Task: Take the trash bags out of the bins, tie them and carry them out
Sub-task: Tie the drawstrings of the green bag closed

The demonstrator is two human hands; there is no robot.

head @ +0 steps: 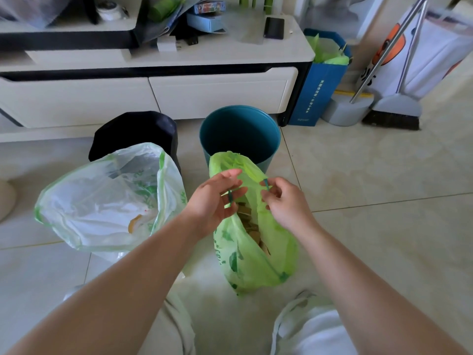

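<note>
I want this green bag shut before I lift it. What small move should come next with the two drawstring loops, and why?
Probably draw the two loops apart and upward to cinch the mouth. The left hand and right hand each pinch a dark drawstring loop of the light green plastic trash bag, whose mouth gapes open over brown scraps, so it is not ready to knot.

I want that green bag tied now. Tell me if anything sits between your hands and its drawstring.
Nothing does. The left hand and right hand already pinch the drawstring at the mouth of the green bag; it is open, with brown scraps inside.
</note>
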